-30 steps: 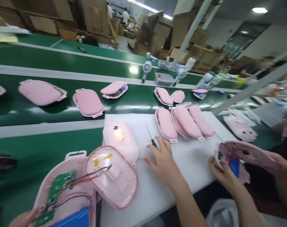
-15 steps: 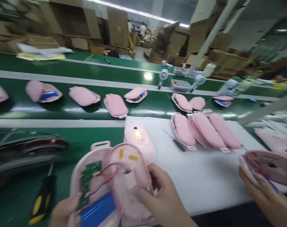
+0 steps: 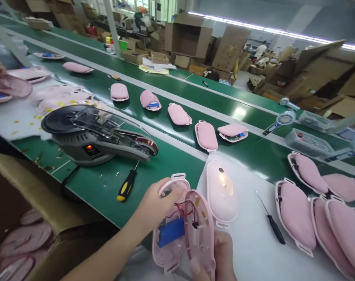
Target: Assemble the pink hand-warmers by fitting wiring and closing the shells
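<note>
One opened pink case (image 3: 193, 239) was held near the front edge of the tabletop (image 3: 165, 166), wires (image 3: 189, 212) joining its halves. Left hand (image 3: 159, 203) pinched the top of the half with the blue block (image 3: 171, 233); right hand (image 3: 222, 249) gripped the other half's lower outer side. Lit case (image 3: 222, 197) lay just beyond on white sheet (image 3: 247, 249), obstructing that spot. Black screwdriver (image 3: 275, 229) lay farther right. At left, yellow-and-black screwdriver (image 3: 127, 186) lay beside grey machine (image 3: 77, 146); cardboard box (image 3: 27, 183) stood lower left.

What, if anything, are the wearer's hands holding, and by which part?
An opened pink case: the left hand grips its battery-side half near the top end; the right hand holds the other half by its lower outer edge.
</note>
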`<state>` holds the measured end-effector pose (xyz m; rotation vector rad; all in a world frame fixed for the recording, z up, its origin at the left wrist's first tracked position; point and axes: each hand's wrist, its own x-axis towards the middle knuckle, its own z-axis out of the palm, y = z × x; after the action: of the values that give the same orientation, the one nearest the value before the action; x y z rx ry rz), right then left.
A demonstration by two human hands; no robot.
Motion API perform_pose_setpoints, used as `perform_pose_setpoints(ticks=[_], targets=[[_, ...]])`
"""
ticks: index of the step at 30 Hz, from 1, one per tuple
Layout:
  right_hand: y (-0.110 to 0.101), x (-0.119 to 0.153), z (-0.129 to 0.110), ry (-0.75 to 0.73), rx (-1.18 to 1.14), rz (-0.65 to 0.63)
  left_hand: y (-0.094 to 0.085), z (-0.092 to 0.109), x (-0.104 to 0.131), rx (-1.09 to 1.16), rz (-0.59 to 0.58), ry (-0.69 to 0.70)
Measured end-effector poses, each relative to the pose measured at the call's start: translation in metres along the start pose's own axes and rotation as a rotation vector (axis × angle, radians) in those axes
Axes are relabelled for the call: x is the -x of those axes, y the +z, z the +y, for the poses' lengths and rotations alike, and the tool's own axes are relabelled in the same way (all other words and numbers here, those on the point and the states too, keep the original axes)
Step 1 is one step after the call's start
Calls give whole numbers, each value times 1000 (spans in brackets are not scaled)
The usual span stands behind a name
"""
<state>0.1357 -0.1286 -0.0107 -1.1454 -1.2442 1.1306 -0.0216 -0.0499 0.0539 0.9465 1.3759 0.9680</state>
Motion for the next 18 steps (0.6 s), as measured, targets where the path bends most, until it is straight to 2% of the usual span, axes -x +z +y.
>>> perform_pose_setpoints(ticks=[4, 7, 10, 13, 15, 18], targets=[[-24, -23, 23, 69, 37, -173, 6, -3, -3, -113, 10, 39], [-31, -34, 28, 90, 67, -229, 8, -6, -3, -129, 27, 33], [-25, -23, 22, -19, 92, -144, 8, -6, -1, -142, 39, 36], [-10, -5, 9, -101, 162, 21, 8, -5, 0, -98, 9, 57], [1, 1, 1, -48, 185, 87, 9, -4, -1, -48, -36, 61], [10, -3, -5, 83, 79, 80, 12, -5, -4, -37, -54, 78]])
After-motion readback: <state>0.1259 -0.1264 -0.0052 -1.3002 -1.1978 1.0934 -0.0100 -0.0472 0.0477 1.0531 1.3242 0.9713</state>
